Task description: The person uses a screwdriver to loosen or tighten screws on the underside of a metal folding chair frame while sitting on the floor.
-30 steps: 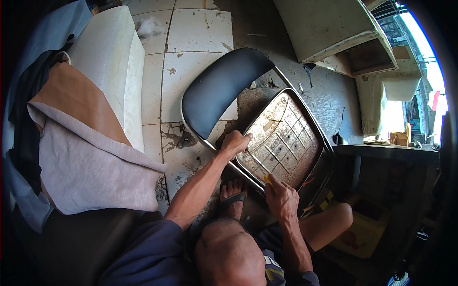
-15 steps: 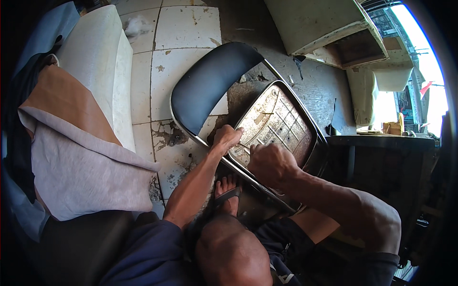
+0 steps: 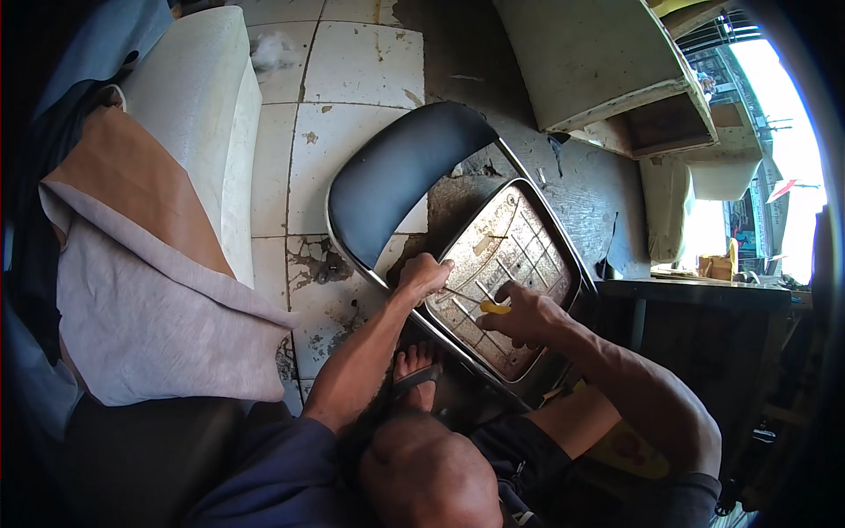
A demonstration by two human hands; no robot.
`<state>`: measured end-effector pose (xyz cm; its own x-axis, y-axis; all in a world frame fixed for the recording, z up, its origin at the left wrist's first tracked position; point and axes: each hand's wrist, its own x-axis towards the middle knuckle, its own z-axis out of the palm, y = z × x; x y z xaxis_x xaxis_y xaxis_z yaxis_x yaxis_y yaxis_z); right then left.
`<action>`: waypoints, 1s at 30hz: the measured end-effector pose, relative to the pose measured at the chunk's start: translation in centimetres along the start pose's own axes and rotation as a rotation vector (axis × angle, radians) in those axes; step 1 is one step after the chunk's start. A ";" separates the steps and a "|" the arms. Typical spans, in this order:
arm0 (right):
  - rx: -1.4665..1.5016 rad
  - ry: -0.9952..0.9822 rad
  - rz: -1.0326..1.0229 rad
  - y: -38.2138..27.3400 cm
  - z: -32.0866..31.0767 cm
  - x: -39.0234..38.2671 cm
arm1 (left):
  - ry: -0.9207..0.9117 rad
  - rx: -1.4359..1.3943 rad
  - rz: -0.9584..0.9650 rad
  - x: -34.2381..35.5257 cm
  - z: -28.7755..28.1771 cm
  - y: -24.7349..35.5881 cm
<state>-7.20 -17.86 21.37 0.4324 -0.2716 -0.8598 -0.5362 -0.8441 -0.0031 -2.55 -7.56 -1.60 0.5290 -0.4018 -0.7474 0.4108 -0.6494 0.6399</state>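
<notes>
A metal-framed chair (image 3: 410, 319) lies tilted on the floor before me, with a black padded backrest (image 3: 400, 176) and a bare, rust-stained seat pan (image 3: 502, 238). My left hand (image 3: 425, 276) is closed over the near left edge of the seat pan, thumb on top. In my right hand (image 3: 532, 317), above the pan's near part, is a yellow-handled tool (image 3: 495, 307); its working end cannot be made out. Raised ribs and small holes mark the pan's surface.
At left, a brown sheet of upholstery material (image 3: 141, 194) with a pale backing drapes by white cushioned seating (image 3: 189, 106). A worn cabinet (image 3: 598, 70) stands at the far right, a dark table (image 3: 695, 295) nearer. My sandalled foot (image 3: 416, 374) is beside the chair; the tiles (image 3: 352, 66) are cracked.
My right hand has shifted right and toward me over the seat pan, and the yellow handle now shows. My left hand keeps its hold. The whole view has moved slightly.
</notes>
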 end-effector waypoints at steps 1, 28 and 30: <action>0.075 -0.145 -0.082 -1.0 0.2 0.6 | 0.060 -0.002 -0.050 0.7 -0.9 -2.5; -0.938 0.460 -0.790 1.4 3.5 0.4 | 0.018 -0.017 0.014 -0.3 0.1 -0.3; -0.970 0.275 -0.737 1.3 3.9 1.0 | 0.033 -0.006 -0.002 -0.3 0.3 0.0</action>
<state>-10.29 -17.38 18.55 0.6026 0.4214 -0.6778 0.6025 -0.7971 0.0400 -2.92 -7.59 -1.39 0.5525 -0.3784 -0.7426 0.4167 -0.6463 0.6393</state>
